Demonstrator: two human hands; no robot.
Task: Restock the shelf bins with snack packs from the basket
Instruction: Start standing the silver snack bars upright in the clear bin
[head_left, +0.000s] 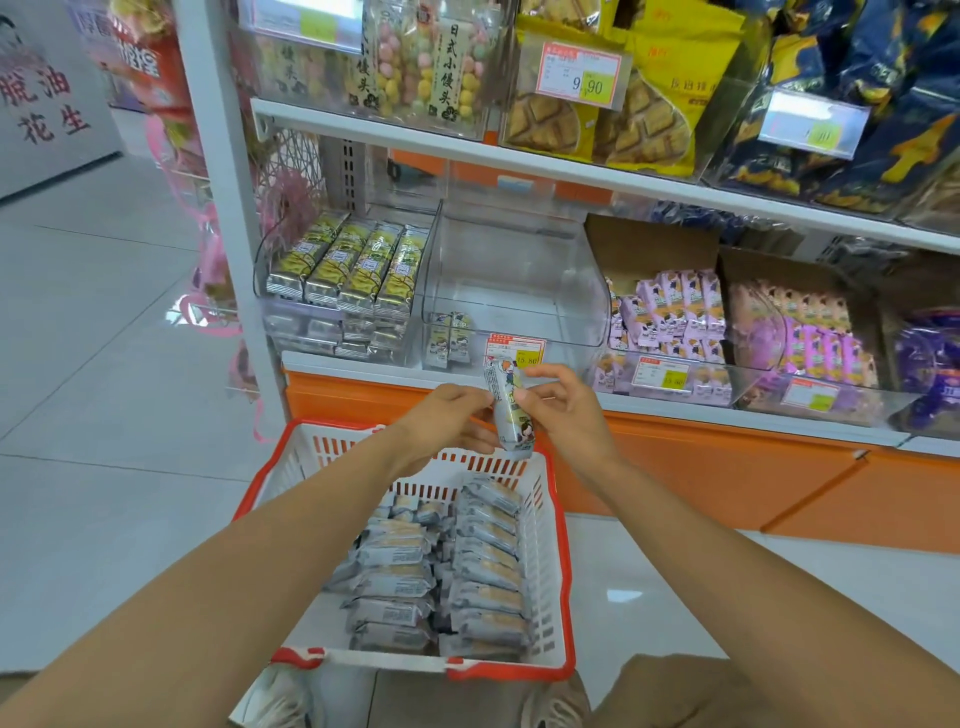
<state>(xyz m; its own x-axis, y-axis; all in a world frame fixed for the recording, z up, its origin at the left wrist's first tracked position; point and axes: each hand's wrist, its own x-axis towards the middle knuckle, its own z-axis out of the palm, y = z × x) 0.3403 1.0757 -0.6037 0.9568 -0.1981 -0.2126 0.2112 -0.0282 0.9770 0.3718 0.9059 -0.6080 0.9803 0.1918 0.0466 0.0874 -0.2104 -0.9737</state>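
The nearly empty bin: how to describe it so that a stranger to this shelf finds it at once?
On the lower white shelf, above the orange base, find the clear bin behind the held snack pack. Unlike its full neighbours, it holds only two packs, in its front left corner.

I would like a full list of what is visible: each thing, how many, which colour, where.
Plastic shopping basket: one, red and white, under the hands.
Flat wrapped snack packs: many, grey, stacked in the basket.
Cartoon-printed snack pack: one, pale, upright between both hands.
Clear plastic bin: one, transparent, lower shelf middle, nearly empty.
Small standing packs: two, pale, that bin's front-left corner.
Long wrapped packs: many, yellow-green, left of that bin.
Small wrapped packs: many, purple, right of that bin.
Left hand: one, pinches the cartoon-printed pack.
Right hand: one, pinches it too.
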